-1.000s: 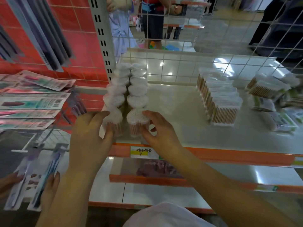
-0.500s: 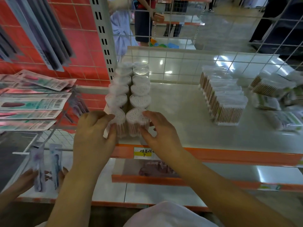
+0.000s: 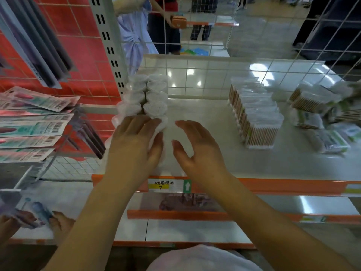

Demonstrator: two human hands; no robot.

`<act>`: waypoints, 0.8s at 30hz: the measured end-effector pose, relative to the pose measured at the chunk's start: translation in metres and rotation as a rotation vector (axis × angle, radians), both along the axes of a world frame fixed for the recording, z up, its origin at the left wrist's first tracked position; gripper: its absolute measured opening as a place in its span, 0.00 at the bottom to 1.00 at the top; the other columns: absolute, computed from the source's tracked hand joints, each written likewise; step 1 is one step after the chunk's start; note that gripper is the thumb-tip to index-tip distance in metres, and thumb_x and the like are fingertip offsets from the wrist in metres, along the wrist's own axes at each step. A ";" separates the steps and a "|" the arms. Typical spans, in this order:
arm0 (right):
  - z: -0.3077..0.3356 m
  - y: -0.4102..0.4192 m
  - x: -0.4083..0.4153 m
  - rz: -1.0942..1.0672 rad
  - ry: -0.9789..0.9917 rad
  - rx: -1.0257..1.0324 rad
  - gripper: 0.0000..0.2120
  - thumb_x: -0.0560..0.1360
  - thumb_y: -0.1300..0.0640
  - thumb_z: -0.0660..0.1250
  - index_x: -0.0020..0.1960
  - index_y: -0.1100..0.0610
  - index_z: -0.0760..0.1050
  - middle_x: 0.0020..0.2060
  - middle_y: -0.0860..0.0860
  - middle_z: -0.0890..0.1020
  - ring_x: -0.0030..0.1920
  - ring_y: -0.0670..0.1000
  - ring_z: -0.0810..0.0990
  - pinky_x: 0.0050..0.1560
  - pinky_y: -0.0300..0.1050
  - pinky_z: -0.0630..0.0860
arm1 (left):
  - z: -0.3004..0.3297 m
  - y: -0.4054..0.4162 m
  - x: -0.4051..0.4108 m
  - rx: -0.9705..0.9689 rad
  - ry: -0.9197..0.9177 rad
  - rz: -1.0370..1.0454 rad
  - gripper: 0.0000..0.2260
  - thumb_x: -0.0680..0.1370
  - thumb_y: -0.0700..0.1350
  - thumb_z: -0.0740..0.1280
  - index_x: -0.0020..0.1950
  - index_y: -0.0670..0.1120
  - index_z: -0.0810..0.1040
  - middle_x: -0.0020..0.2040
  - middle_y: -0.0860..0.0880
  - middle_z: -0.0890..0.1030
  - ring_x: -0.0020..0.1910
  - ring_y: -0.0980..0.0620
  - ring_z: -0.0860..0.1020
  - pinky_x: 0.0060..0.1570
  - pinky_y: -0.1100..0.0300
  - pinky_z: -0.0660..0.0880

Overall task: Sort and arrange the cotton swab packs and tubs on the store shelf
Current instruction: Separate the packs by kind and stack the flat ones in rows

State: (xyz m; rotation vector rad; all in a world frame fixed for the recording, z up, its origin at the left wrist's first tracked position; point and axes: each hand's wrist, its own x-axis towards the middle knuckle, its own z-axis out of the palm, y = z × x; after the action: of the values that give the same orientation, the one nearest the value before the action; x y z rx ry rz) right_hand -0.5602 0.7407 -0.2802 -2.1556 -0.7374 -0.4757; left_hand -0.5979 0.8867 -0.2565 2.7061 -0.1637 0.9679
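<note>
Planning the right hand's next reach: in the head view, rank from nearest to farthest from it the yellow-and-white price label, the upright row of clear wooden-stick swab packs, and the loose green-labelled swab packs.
1. Yellow-and-white price label, on the shelf edge just below the right hand.
2. Upright row of clear wooden-stick swab packs, mid-shelf to its right.
3. Loose green-labelled swab packs, far right.

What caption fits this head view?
Left hand rests on front cotton swab tubs; right hand open beside them.

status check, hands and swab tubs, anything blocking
Left hand flat over front swab tubs. Right hand open beside them, holding nothing. Swab packs apart to the right; nothing blocking.
</note>
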 end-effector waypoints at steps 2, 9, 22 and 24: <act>0.001 -0.011 0.004 -0.020 -0.016 0.021 0.22 0.73 0.51 0.58 0.63 0.61 0.73 0.55 0.58 0.78 0.53 0.58 0.78 0.51 0.50 0.75 | 0.004 -0.015 0.007 0.007 0.004 -0.049 0.16 0.74 0.46 0.59 0.53 0.38 0.80 0.48 0.39 0.80 0.47 0.38 0.77 0.45 0.50 0.74; 0.004 -0.063 0.014 -0.057 -0.002 0.113 0.20 0.73 0.53 0.59 0.62 0.59 0.72 0.55 0.56 0.79 0.53 0.55 0.79 0.50 0.44 0.73 | 0.003 -0.074 0.027 -0.005 -0.035 -0.157 0.16 0.74 0.45 0.60 0.52 0.37 0.80 0.46 0.41 0.80 0.47 0.43 0.76 0.43 0.51 0.75; -0.001 -0.185 0.039 -0.051 0.003 0.177 0.12 0.72 0.56 0.59 0.55 0.52 0.72 0.47 0.49 0.78 0.47 0.46 0.76 0.46 0.30 0.71 | -0.002 -0.196 0.052 -0.029 -0.004 -0.144 0.14 0.73 0.44 0.61 0.50 0.38 0.81 0.45 0.43 0.80 0.45 0.43 0.77 0.44 0.51 0.76; -0.004 -0.203 0.043 -0.050 -0.001 0.184 0.12 0.72 0.56 0.59 0.55 0.50 0.69 0.47 0.48 0.77 0.47 0.43 0.74 0.48 0.28 0.69 | -0.004 -0.215 0.055 -0.044 0.017 -0.159 0.13 0.72 0.44 0.61 0.50 0.39 0.81 0.44 0.43 0.80 0.45 0.44 0.76 0.43 0.52 0.76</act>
State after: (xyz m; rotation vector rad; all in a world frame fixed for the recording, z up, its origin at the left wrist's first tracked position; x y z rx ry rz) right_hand -0.5171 0.5377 -0.2840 -2.0054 -0.6165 -0.5497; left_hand -0.5426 0.6712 -0.2609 2.6142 -0.3437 0.8911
